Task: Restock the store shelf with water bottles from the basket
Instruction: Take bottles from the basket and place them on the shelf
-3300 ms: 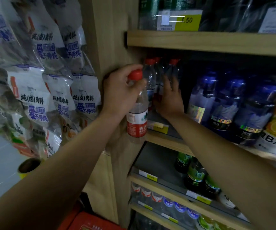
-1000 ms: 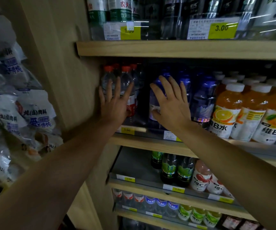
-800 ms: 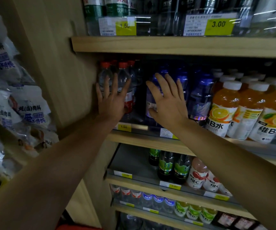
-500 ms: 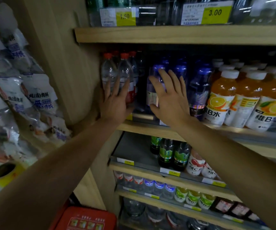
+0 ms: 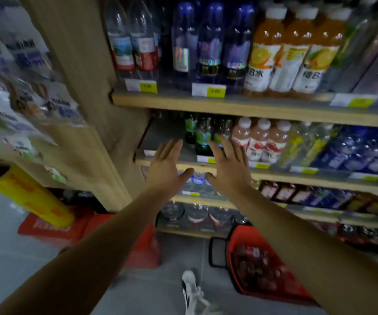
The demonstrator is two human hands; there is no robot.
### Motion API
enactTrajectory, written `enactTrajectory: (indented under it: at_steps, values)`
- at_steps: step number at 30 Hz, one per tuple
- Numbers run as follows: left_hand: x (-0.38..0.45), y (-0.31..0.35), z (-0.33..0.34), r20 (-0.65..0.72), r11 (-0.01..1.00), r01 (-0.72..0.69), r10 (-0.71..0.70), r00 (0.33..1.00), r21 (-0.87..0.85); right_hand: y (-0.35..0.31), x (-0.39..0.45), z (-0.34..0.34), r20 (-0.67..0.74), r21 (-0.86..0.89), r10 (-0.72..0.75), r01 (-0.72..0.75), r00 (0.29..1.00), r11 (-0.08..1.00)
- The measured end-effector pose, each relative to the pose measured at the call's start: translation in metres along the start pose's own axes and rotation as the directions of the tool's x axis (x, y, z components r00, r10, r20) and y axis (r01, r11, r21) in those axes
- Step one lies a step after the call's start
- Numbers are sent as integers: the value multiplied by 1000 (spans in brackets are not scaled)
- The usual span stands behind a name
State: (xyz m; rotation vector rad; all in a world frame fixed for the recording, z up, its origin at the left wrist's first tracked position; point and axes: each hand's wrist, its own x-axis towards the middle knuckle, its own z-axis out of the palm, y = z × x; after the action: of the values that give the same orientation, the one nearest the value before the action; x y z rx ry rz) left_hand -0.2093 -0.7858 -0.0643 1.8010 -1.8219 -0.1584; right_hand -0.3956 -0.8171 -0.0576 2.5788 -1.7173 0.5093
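Your left hand [image 5: 165,169] and right hand [image 5: 229,171]: grip open, empty | wooden store shelf [image 5: 251,108] ahead | red plastic basket [image 5: 263,264] on grey floor [image 5: 6,258]

Bottles on the shelf, basket on the floor.
Clear red-labelled bottles [image 5: 135,39] stand upright at the shelf's [image 5: 251,108] left end; the red basket [image 5: 272,292], dark inside, sits below.

Two hands [image 5: 167,169], one basket [image 5: 235,239], three orange bottles [image 5: 295,48].
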Motion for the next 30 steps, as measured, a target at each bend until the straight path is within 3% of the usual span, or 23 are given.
enactTrajectory:
  at_steps: [4, 8, 16, 22, 30]
  values:
    - [-53, 26, 42, 134, 997, 13, -3, 991, -76, 31, -70, 10, 119, 17, 78, -80, 990, 997]
    - [-97, 59, 85, 251, 990, -24, 59, 966, -140, 88, -145, 20, 185, 66, 266, -282, 946, 957]
    - [-137, 140, 185, 488, 988, -60, 122, 864, -140, 232, -256, 40, 279, 42, 539, -570, 795, 820]
    - [-152, 197, 273, 580, 998, -1, 41, 814, -69, 327, -308, 69, 395, 59, 561, -629, 728, 775]
    - [-156, 209, 394, 683, 999, 36, -50, 729, 35, 428, -349, 143, 563, 51, 505, -637, 654, 769]
